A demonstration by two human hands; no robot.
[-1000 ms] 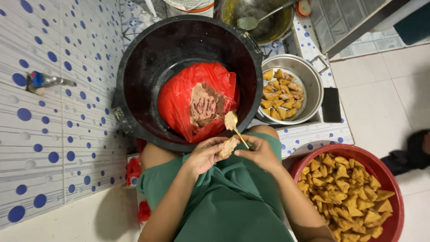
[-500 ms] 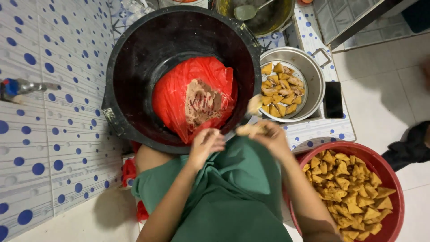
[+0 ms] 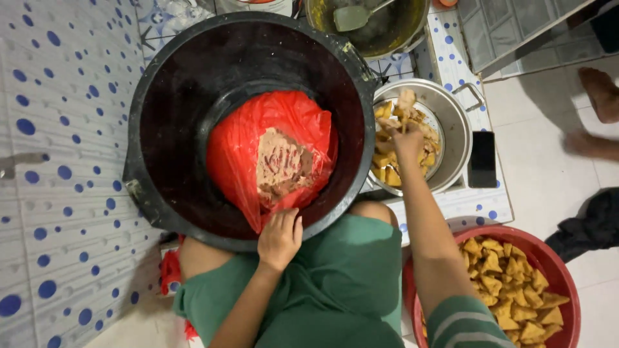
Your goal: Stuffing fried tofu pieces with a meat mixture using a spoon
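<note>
A big black tub (image 3: 193, 96) sits in front of my knees, holding a red plastic bag (image 3: 238, 148) opened on a pinkish-brown paste (image 3: 280, 164). My left hand (image 3: 280, 238) rests on the tub's near rim at the bag's edge, holding nothing. My right hand (image 3: 406, 138) reaches out over a steel pot (image 3: 461, 122) of yellow-brown tofu pieces. It grips a thin stick with a stuffed tofu piece (image 3: 406, 100) just above the others.
A red basin (image 3: 564, 270) full of fried tofu triangles stands at my right knee. A black phone (image 3: 482, 159) lies beside the steel pot. Behind is a wok (image 3: 400, 29) with a spoon. Another person's feet (image 3: 599, 96) are at the right.
Both hands were together over my lap working a tofu piece. My right hand has since carried it out over the steel pot, and my left hand has dropped to the tub's rim.
</note>
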